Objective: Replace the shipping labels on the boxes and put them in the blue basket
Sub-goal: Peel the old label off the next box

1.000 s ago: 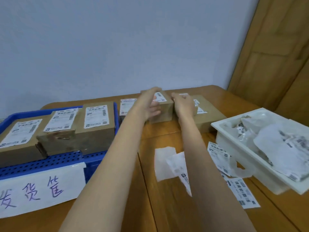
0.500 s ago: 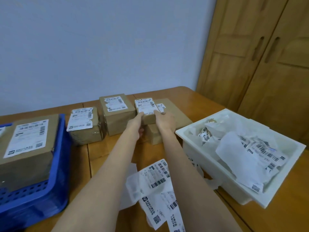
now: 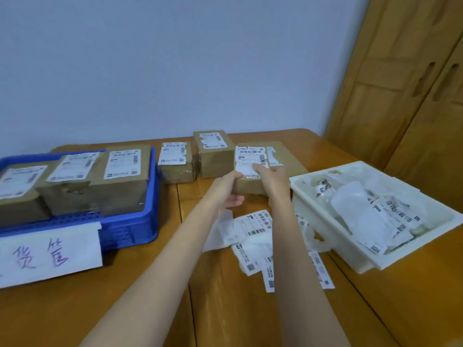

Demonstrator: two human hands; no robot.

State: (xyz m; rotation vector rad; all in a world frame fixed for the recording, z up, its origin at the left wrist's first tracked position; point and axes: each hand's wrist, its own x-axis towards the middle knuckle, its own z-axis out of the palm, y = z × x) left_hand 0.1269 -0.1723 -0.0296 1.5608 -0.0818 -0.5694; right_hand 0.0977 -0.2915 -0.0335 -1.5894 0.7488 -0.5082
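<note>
Having been lifted off the rear stack, a small box (image 3: 250, 171) is held by both hands, left (image 3: 226, 190) and right (image 3: 271, 177), right of the blue basket (image 3: 130, 229); its label (image 3: 251, 159) is judged next for replacement.

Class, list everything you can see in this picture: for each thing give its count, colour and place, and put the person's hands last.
blue basket: one, blue, left on the table, paper sign on its front.
boxes in the basket: three, brown, white labels on top.
boxes at the back: two, brown, by the wall.
held box: one, brown, above a flatter box.
loose labels: several, white, on the table.
white tray: one, right, full of label scraps.
table: one, wooden.
left hand: grips the held box.
right hand: holds the held box's right side.
</note>
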